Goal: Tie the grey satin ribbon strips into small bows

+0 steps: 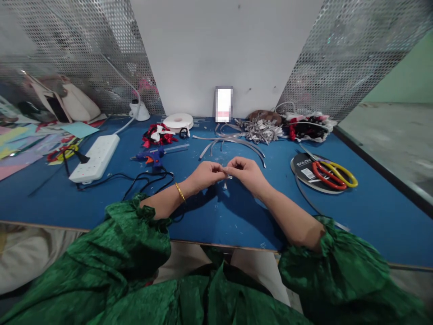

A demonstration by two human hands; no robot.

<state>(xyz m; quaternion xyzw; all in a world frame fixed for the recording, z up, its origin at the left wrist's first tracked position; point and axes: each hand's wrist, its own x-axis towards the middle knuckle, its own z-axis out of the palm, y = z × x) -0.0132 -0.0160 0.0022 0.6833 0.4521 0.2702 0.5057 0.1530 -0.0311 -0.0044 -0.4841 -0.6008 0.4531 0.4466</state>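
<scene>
Over the middle of the blue table, my left hand (208, 175) and my right hand (246, 174) meet at the fingertips. Both pinch a small pale piece of ribbon (229, 177), mostly hidden by the fingers. A tiny light scrap (225, 185) shows just below them. Behind my hands lie several grey ribbon strips (233, 141). A heap of grey and white ribbon bows (265, 130) sits further back to the right.
Left are a blue glue gun (152, 156) with its cable, a white power strip (95, 158), red and black bows (158, 134) and a ribbon spool (178, 121). Right, scissors (333, 174) rest on a black card (306, 169). A phone (223, 104) leans at the back.
</scene>
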